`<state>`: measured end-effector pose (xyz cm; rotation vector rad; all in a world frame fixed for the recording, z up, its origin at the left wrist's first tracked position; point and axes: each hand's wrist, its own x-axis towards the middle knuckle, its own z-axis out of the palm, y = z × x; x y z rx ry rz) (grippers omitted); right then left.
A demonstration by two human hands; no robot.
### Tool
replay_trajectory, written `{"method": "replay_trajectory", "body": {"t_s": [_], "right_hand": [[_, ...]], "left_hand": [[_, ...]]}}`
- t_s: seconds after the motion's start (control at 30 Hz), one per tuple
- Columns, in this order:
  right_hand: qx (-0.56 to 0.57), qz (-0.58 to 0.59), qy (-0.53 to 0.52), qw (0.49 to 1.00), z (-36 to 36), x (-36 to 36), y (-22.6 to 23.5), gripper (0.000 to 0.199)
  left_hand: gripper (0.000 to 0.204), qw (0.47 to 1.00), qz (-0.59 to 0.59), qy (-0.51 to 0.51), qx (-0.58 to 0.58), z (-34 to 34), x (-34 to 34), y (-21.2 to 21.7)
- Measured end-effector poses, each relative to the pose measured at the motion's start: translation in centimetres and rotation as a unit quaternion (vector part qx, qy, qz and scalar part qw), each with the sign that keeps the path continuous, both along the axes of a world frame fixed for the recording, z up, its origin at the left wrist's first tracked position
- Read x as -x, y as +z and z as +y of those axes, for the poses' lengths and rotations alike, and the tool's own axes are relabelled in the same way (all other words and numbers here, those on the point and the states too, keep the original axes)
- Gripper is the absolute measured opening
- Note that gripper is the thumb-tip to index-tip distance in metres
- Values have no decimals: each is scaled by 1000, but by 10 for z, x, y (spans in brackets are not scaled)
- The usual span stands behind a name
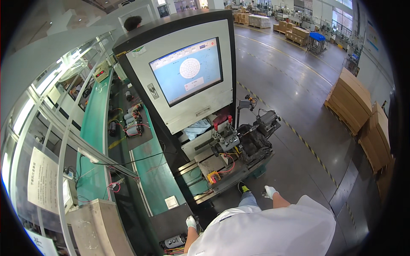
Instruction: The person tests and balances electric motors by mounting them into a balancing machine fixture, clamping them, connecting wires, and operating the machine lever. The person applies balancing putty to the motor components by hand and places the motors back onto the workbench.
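Motor (174,242) lies near left hand (191,221), grip unclear; right hand (270,192) released; 2 white notices (42,183) bear print.

A grey, round motor (174,242) with red and yellow wires lies on its side at the bottom, left of middle. Another grey motor (230,143) sits just right of the middle.

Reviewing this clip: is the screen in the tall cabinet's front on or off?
On. The screen is lit pale blue and shows a white round grid chart near its middle.
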<state>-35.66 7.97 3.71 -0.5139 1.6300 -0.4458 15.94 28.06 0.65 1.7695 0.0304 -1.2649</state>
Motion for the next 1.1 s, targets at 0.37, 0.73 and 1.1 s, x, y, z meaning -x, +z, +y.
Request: {"method": "replay_trajectory", "body": {"t_s": [0.37, 0.73, 1.1], "right_hand": [[-10, 61, 49, 997, 6, -1, 13, 38], [11, 163, 156, 974, -2, -11, 27, 44], [655, 141, 563, 484, -76, -293, 154, 24]], "left_hand": [[27, 1000, 0, 0, -4, -1, 0, 4], [67, 873, -462, -68, -143, -33, -40, 23], [55, 700, -685, -155, -127, -72, -56, 28]]}}
